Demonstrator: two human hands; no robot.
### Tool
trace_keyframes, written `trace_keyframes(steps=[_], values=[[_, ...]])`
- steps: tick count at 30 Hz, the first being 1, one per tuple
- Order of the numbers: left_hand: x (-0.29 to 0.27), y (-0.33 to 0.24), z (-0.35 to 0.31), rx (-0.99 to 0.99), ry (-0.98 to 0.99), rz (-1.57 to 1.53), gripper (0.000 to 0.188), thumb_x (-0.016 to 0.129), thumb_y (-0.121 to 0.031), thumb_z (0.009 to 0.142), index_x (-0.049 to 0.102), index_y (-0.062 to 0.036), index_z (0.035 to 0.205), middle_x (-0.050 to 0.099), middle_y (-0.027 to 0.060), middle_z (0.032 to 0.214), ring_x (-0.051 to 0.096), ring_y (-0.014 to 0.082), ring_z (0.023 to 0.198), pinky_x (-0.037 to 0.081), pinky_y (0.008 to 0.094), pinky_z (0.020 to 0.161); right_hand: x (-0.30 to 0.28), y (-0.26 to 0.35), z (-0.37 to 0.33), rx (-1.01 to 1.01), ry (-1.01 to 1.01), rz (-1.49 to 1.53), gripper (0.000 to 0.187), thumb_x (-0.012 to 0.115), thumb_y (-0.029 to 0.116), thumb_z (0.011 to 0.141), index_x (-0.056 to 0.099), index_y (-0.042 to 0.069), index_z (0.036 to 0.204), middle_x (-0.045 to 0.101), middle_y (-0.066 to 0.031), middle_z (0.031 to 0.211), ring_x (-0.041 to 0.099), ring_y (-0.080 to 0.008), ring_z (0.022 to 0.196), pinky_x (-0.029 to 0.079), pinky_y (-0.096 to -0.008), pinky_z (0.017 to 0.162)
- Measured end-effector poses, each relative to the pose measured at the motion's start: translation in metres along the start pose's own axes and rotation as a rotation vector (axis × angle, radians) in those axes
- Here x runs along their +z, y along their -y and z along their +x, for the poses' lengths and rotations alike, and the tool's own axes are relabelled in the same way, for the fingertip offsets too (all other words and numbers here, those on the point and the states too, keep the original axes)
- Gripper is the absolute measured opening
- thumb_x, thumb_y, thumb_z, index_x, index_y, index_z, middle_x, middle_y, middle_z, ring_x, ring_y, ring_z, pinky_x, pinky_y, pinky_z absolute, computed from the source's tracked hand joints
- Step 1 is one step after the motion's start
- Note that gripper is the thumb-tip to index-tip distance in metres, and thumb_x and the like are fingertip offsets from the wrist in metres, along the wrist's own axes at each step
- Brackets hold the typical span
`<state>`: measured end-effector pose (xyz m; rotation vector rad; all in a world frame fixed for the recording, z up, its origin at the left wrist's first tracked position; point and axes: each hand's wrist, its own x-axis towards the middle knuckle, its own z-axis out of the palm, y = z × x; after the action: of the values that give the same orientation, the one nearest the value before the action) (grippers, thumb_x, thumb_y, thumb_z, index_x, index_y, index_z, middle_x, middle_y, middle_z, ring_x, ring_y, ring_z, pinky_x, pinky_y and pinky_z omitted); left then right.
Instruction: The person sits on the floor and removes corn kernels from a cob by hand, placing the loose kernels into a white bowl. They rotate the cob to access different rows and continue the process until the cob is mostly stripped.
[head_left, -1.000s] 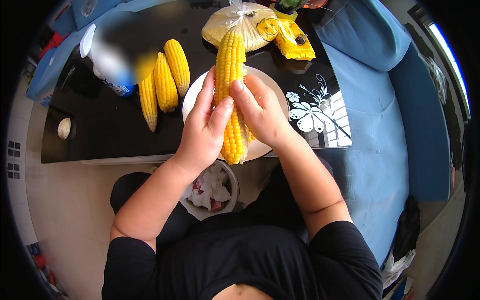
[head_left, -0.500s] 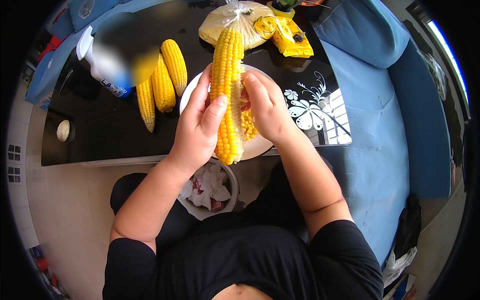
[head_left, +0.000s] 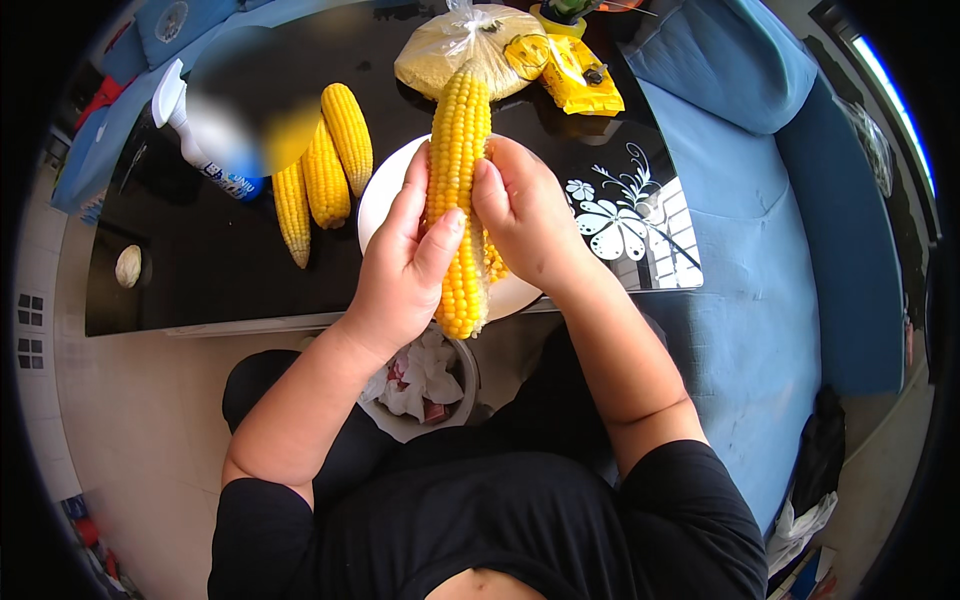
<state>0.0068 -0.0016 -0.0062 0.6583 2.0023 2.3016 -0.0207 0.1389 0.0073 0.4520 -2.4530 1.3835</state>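
An ear of yellow corn is held upright over a white dish, its upper end pointing away from me. My left hand wraps its left side, the thumb lying across the front. On the other side my right hand is closed against the ear, its thumb pressed to the kernels near the upper half. A pale strip without kernels shows low along the ear's right edge. Loose kernels lie in the dish, partly hidden by the ear and my right hand. The right fingertips are hidden behind the ear.
Several ears of corn lie left on the black table. A white and blue bottle stands beyond them. A clear bag of yellow grain and a yellow packet sit at the back. A waste bin stands below the table edge.
The ear has dropped slightly toward me and turned, so less of the bare strip shows. My right thumb has come round onto its front right side.
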Motion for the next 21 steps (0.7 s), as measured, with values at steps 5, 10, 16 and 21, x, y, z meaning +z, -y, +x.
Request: trace_keyframes(steps=[5, 10, 16, 21], values=[[0.001, -0.002, 0.001, 0.007, -0.017, 0.029, 0.054, 0.043, -0.015, 0.093, 0.018, 0.0006, 0.138, 0.036, 0.0112, 0.132, 0.037, 0.0163, 0.120, 0.029, 0.0290, 0.101, 0.002, 0.001, 0.002, -0.028, -0.039, 0.015, 0.021, 0.045, 0.016, 0.085, 0.051, -0.003, 0.090, 0.057, -0.0244, 0.073, 0.055, -0.0408, 0.071, 0.044, -0.0437, 0.064], [-0.001, -0.003, 0.004, 0.023, -0.013, -0.061, 0.053, 0.043, -0.015, 0.093, 0.019, 0.0011, 0.138, 0.037, 0.0108, 0.132, 0.038, 0.0156, 0.120, 0.029, 0.0288, 0.101, 0.005, -0.013, 0.005, 0.040, -0.026, 0.227, 0.026, 0.045, 0.015, 0.086, 0.051, -0.005, 0.101, 0.059, -0.0227, 0.082, 0.059, -0.0332, 0.078, 0.046, -0.0366, 0.070], [0.000, -0.005, 0.001, -0.041, -0.042, -0.083, 0.051, 0.041, -0.015, 0.093, 0.020, 0.0011, 0.137, 0.036, 0.0111, 0.132, 0.038, 0.0155, 0.120, 0.030, 0.0286, 0.101, 0.002, -0.001, 0.001, 0.121, 0.061, 0.391, 0.029, 0.048, 0.021, 0.089, 0.051, -0.005, 0.101, 0.061, -0.0154, 0.085, 0.060, -0.0218, 0.078, 0.046, -0.0314, 0.071], [0.000, -0.013, 0.003, -0.057, -0.018, -0.159, 0.052, 0.041, -0.015, 0.093, 0.020, 0.0014, 0.137, 0.036, 0.0118, 0.132, 0.038, 0.0155, 0.120, 0.030, 0.0283, 0.101, 0.001, -0.010, 0.001, 0.066, 0.018, 0.349, 0.028, 0.049, 0.022, 0.089, 0.052, -0.003, 0.101, 0.060, -0.0143, 0.080, 0.059, -0.0218, 0.073, 0.046, -0.0322, 0.066]])
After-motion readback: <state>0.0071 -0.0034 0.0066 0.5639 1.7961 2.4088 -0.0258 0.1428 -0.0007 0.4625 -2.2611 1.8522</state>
